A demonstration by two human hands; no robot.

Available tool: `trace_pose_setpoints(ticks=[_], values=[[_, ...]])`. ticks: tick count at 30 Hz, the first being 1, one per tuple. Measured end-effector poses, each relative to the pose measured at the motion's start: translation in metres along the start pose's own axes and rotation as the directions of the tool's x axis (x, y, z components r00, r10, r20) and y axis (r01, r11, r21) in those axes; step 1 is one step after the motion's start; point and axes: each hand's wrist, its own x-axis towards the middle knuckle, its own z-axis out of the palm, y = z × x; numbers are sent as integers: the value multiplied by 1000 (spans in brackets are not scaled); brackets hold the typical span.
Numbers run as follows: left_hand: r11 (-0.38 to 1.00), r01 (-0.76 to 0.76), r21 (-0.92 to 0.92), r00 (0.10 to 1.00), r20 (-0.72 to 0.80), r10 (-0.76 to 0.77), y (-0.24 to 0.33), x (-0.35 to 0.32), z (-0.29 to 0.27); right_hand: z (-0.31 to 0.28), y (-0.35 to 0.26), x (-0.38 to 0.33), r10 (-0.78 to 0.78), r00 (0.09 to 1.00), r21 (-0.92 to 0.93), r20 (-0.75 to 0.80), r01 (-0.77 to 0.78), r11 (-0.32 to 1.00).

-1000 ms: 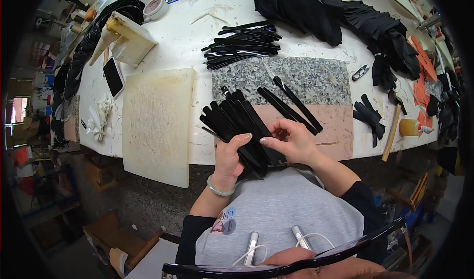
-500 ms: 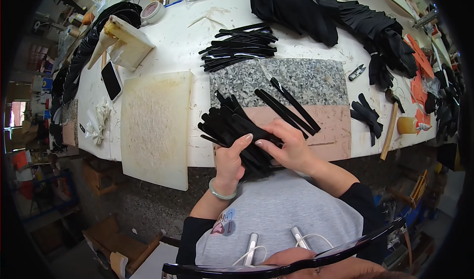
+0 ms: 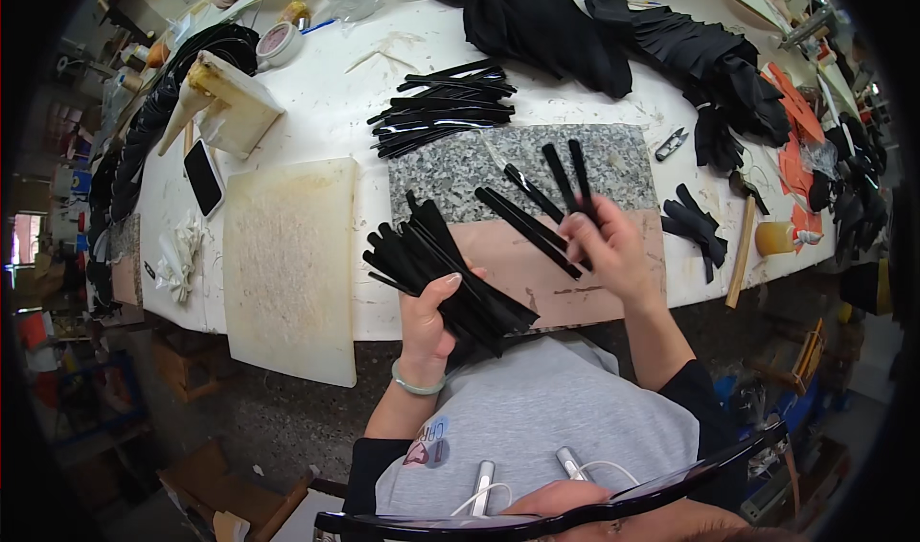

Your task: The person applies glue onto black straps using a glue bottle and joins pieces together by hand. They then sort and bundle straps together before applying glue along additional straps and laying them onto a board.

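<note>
Standing here watching, and the person's got both hands busy. Left hand (image 3: 429, 317), the one with the pale green bangle (image 3: 418, 379), has its fingers wrapped around a fat bundle of black strips (image 3: 450, 278), thumb pressed across the top. The bundle's fanned out at both ends and held up near the front edge of the counter (image 3: 335, 101), right in front of the grey shirt (image 3: 537, 398).

The right hand (image 3: 613, 250) is off to the side, well apart from the bundle, fingers pinching a pair of black strips (image 3: 559, 175) that stick up and away from the person. Can't tell exactly how each finger sits on them. Just left of that hand, a few loose black strips (image 3: 527, 230) lie slanted from a speckled stone slab (image 3: 613, 168) onto the pinkish sheet (image 3: 575, 302) nearer the person.

Behind the slab there's a messy pile of glossy black strips (image 3: 441, 111), then a big heap of black fabric (image 3: 546, 34) farther back. Over on the left, a worn off-white board (image 3: 287, 274) pokes past the counter's edge, with a phone (image 3: 202, 178) and a crumpled white wad (image 3: 177, 264) beside it. Right side: thread snips (image 3: 672, 144), a little cluster of black pieces (image 3: 696, 228), a wooden-handled tool (image 3: 741, 254) and an amber jar (image 3: 774, 239).
</note>
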Motion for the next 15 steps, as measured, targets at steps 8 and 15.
trace_pose_setpoints(ticks=[8, 15], values=[[997, 67, -38, 997, -34, -68, -4, -2, -11, -51, -19, 15, -202, 977, -683, -67, 103, 724], [995, 89, 39, 991, 101, -93, -4, -6, 9, -5, -12, 6, -521, 828, -718, 206, 490, 495]])
